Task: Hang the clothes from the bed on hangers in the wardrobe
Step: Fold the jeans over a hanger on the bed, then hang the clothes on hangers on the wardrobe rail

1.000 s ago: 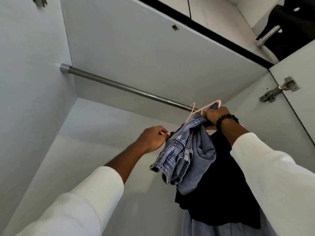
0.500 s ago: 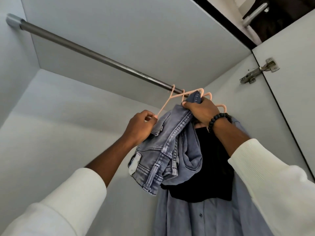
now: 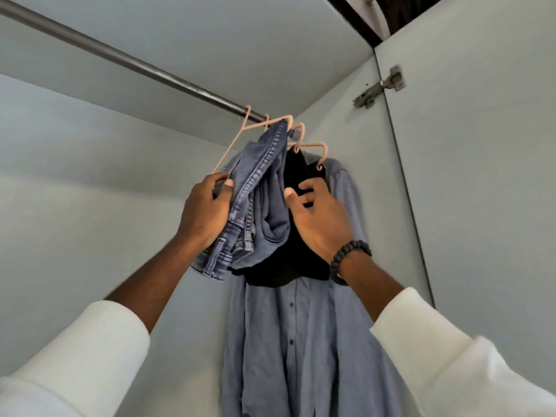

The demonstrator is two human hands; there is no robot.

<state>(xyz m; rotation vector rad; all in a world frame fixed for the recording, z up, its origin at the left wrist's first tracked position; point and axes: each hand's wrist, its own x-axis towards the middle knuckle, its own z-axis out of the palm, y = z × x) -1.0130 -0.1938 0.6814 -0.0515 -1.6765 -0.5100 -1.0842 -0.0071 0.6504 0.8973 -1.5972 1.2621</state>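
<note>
Both arms raised. Left hand grip pinches folded blue denim jeans on pink plastic hanger; right hand fingers curl on black garment.

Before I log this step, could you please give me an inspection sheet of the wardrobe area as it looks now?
Surface: wardrobe rail runs under the top panel; no table in view.
Job's things: jeans draped over a pink hanger hooked on the rail; black garment and blue button shirt hang beside them on pink hangers.
Clutter: nothing seen.
Hands: left hand pinches the jeans hanger's lower corner; right hand has curled fingers at the black garment, grip unclear.
Cables: nothing seen.
Surroundings: grey wardrobe walls, door hinge at upper right, beaded bracelet on right wrist.
</note>
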